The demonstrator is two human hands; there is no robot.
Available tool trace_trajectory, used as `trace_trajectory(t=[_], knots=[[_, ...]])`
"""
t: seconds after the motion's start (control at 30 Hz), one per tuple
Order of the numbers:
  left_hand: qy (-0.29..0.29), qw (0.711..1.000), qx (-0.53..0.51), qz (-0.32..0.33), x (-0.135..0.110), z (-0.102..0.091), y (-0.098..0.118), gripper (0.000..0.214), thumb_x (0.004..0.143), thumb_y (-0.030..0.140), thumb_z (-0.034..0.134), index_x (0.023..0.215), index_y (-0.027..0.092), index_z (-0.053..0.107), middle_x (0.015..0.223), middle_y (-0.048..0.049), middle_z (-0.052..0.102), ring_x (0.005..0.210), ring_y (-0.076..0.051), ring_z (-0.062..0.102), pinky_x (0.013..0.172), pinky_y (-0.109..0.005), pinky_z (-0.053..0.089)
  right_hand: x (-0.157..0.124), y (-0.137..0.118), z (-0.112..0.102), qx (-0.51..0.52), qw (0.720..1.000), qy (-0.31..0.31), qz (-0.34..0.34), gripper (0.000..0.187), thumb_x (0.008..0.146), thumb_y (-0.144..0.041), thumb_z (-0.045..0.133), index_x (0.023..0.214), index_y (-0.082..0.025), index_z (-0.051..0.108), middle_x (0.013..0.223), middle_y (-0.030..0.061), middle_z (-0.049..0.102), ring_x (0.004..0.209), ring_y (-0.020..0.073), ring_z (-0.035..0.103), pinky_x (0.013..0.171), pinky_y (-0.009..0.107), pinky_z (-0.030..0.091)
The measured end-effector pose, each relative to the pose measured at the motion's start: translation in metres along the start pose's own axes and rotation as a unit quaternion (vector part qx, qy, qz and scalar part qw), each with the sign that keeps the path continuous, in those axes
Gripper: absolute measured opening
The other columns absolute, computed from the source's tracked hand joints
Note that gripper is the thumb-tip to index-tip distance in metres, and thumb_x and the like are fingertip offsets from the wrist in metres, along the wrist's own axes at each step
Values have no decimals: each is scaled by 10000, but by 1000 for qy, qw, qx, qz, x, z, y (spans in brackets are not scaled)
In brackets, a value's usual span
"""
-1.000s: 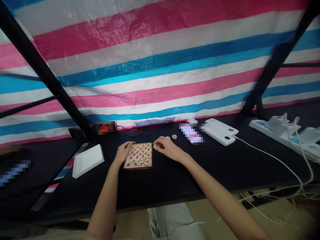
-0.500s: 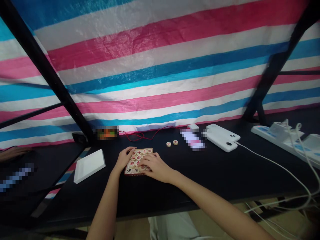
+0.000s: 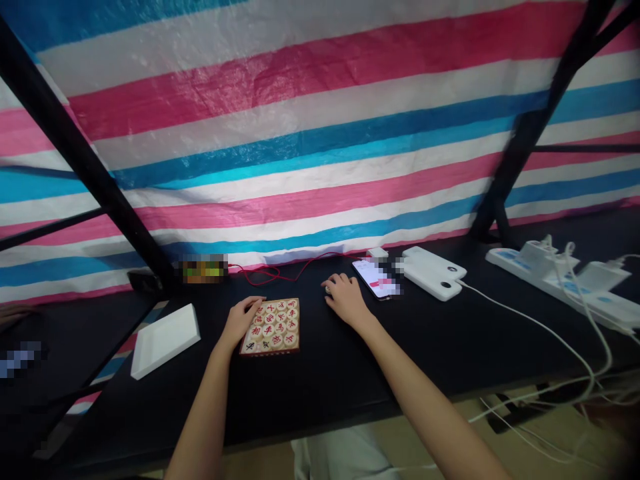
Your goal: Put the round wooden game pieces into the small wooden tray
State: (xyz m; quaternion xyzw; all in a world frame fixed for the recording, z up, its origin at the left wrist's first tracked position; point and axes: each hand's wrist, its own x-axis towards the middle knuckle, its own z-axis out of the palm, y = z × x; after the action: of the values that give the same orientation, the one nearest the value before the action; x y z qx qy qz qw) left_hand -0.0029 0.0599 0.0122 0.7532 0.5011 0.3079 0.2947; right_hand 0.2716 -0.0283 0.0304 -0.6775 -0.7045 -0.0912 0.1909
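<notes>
A small square tray (image 3: 295, 349) filled with round wooden chess discs marked in red and dark characters lies on the black table (image 3: 325, 373). My left hand (image 3: 241, 319) rests against the tray's left edge, its fingers curled onto the near corner. My right hand (image 3: 344, 297) is to the right of the tray, fingers curled down over the spot where loose discs lay; one disc (image 3: 328, 289) peeks out at its left fingertips.
A white lid (image 3: 165, 339) lies left of the tray. Behind my right hand are a phone (image 3: 373, 278), a white device (image 3: 433, 272) with a cable, and power strips (image 3: 565, 280) at far right. A striped tarp hangs behind. Another person's hand (image 3: 13, 313) shows at far left.
My right hand went from the loose discs to the tray, then back out right over the two loose discs. The left hand stayed at the tray's left edge.
</notes>
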Motion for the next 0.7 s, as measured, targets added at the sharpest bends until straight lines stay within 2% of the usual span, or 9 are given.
trace_trajectory(t=[0.1,0.23,0.33,0.43,0.57,0.63,0.7], knots=[[-1,1000,-3,4,0,1,-1,430,774,495,467,991,192,680,1017,-62,684,952,-234,605,876,-339,440,1,7,6,2,1000,-19,-7,203,809,-204,560,1005,-209,615,1021,75,549,968,230,464,768,343,333],[3,1000,-1,6,-1,1,0,427,776,489,465,993,193,683,1006,-60,687,943,-228,610,855,-327,448,1,5,6,-13,1000,-8,7,265,825,-189,537,1086,-192,584,1069,104,531,996,242,454,753,332,353],[7,1000,-1,2,-1,1,1,429,784,489,454,990,193,684,1008,-55,686,957,-228,604,858,-323,442,1,5,6,-19,999,-31,17,197,864,-158,476,1008,-150,610,999,130,563,962,248,480,723,324,362],[6,1000,-4,1,-2,1,1,433,797,491,429,987,198,686,1019,-48,683,981,-229,593,878,-328,429,0,2,4,-10,999,-39,12,169,879,-151,463,929,-147,624,930,109,588,891,215,522,733,311,359],[3,1000,-8,-3,-1,0,1,449,808,492,404,987,194,688,1031,-49,680,993,-232,588,895,-335,421,0,-19,-1,125,992,-17,-24,132,859,-261,549,948,-193,620,938,37,614,894,173,541,778,292,344],[3,1000,-9,-4,-2,0,2,452,808,493,400,987,194,688,1035,-49,679,997,-232,587,903,-336,417,-1,-38,-3,206,976,-14,-68,175,843,-313,578,972,-203,619,953,25,624,899,166,542,769,289,336],[1,1000,-9,-2,-2,0,2,452,809,493,398,984,194,687,1042,-49,677,1003,-230,584,913,-333,411,-4,-59,-3,243,962,-24,-121,207,828,-341,599,989,-215,625,970,23,633,905,166,543,770,294,325]])
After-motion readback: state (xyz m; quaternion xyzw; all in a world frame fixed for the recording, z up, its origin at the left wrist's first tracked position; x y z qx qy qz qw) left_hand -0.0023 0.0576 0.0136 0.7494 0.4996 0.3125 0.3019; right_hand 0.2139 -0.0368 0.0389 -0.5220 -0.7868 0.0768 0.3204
